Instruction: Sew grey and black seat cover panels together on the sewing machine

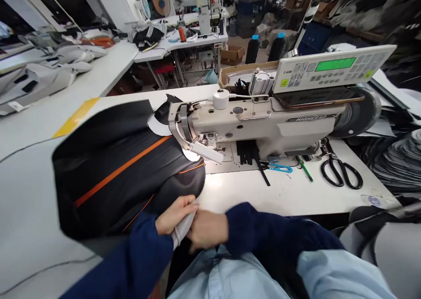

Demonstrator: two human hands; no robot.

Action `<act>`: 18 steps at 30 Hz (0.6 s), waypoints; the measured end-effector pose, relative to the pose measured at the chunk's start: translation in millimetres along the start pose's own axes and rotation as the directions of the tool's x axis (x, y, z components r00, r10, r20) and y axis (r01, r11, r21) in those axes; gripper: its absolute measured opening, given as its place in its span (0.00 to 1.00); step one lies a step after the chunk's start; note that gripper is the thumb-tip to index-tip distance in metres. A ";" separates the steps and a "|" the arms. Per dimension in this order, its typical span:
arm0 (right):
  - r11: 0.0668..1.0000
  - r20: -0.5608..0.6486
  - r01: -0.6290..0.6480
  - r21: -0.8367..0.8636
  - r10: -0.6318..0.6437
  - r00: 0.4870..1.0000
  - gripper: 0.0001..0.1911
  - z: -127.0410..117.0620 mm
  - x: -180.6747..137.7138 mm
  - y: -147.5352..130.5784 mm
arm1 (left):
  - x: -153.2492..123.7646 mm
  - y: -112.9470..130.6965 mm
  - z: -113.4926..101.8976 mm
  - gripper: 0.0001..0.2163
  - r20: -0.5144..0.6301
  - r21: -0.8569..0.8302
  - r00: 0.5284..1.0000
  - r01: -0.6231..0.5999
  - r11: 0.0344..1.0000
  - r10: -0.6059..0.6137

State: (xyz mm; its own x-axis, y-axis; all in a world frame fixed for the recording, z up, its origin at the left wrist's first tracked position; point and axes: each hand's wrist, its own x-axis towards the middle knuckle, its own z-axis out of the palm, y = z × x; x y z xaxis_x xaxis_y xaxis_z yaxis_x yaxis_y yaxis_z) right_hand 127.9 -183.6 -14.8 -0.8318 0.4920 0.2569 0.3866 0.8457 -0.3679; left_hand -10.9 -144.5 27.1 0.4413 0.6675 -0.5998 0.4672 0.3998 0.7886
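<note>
A black seat cover [131, 136] with an orange stripe and orange stitching lies spread on the white table, left of the sewing machine [243, 119]. Its far right part reaches the machine's head. At its near edge, my left hand [177, 213] is closed on the folded-up border, where the grey underside shows. My right hand [208, 228] is against the same border, just right of the left hand. It is blurred, and its fingers are largely hidden, so what it grips does not show.
Black-handled scissors [342, 171], a green pencil [305, 169] and a blue thread snipper [279, 167] lie right of the needle area. Black strips [246, 152] rest by the machine bed. Stacked grey pieces [401, 163] stand at the right. A yellow strip [75, 117] marks the table.
</note>
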 end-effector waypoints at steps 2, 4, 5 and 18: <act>0.982 0.029 0.190 0.016 -0.191 0.981 0.11 -12.2 -21.0 9.9 | -5.1 -23.3 7.3 0.22 -0.079 -0.046 0.994 -0.073 0.996 0.069; 0.990 -0.036 0.129 -0.050 -0.131 0.991 0.10 -28.2 -29.8 30.2 | -9.0 -33.9 17.9 0.17 -0.134 0.141 0.978 -0.140 0.980 0.159; 0.993 -0.085 0.029 -0.117 -0.039 0.996 0.10 -34.9 -28.8 42.9 | -10.4 -34.7 23.1 0.14 -0.139 0.284 0.968 -0.161 0.945 0.207; 0.836 -0.127 -0.404 -0.372 0.385 0.914 0.18 11.9 33.9 89.4 | 39.6 7.8 -54.3 0.15 -0.066 0.988 0.718 -0.049 0.145 0.693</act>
State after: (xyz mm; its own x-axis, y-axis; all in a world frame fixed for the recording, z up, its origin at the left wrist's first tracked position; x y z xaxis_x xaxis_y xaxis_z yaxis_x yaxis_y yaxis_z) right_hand 129.6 -93.8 -49.6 -0.5605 0.8019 0.2067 0.8074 0.5847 -0.0789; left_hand -31.4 -80.8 16.8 0.5899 0.7978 0.1245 0.8033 -0.5955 0.0094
